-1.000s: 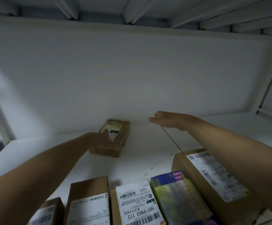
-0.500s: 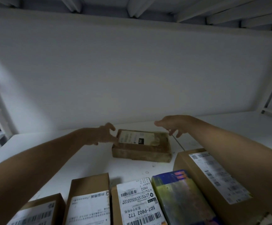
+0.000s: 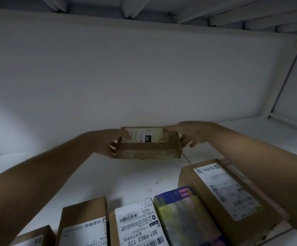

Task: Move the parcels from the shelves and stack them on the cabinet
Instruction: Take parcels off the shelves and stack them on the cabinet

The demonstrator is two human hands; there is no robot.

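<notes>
As left hand (image 3: 115,143) and right hand (image 3: 193,134) curl round its ends, a small taped cardboard parcel (image 3: 149,148) is held deep in the white shelf (image 3: 126,174), behind four labelled cardboard boxes (image 3: 137,224) and one glossy packet (image 3: 185,215).

Back panel (image 3: 144,77): plain white, dimly lit | overhead slats (image 3: 233,16): pale, parallel, above the panel | frame upright (image 3: 281,75): pale, slanted, far right, thin dark rod alongside.
</notes>
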